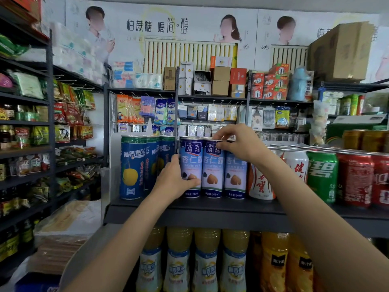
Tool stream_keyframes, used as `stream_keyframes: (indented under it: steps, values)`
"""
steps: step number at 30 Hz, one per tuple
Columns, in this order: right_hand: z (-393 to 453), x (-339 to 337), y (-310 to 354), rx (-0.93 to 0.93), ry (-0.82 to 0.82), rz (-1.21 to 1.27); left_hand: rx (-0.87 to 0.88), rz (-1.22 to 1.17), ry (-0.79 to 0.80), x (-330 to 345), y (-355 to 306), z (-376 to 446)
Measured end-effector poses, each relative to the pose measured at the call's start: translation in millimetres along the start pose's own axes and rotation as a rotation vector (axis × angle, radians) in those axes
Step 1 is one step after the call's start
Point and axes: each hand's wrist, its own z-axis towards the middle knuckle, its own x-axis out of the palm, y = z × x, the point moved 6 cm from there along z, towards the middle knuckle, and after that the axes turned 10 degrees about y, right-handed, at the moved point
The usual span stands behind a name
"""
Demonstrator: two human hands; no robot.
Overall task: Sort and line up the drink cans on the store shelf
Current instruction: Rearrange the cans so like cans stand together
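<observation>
Nearest, below the shelf edge (210, 209): rows of yellow juice bottles (207, 260), not part of this step, best left alone.

On the shelf, front row: left hand (174, 182) wrapped round the lower body of the leftmost almond-drink can (191, 165), thumb across the front, fingers curled behind. Right hand (237, 144) pinching the top rim of the middle almond-drink can (212, 171), fingertips closed on the lid edge. Third almond-drink can (235, 175) standing touching it on the right, ungripped.

To do well: slide, not lift, keeping both bases flat on the shelf; turn labels square to the front; bring fronts level with that third can; close the small gap toward the tall blue pear-drink cans (131, 167) on the left without knocking them.

Further right: white can (261, 182), green can (322, 175), red cans (355, 180), already upright. Behind: more cans, only their lids showing.
</observation>
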Motion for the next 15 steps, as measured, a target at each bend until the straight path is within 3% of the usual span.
stream_keyframes:
  steps: [5, 9, 12, 15]
  values:
    - [-9, -13, -8, 0.040, -0.074, -0.163, -0.033, 0.046, -0.018, 6, 2, 6]
    - [-26, -27, -24, 0.148, 0.008, -0.427, -0.070, 0.071, -0.054, 8, 4, 8]
    - [-32, -22, -18, 0.121, -0.019, -0.488, -0.090, 0.126, -0.076, 10, -2, 2]
    - [-29, -17, 1, 0.029, -0.077, -0.472, 0.058, 0.178, -0.264, -6, -22, -20]
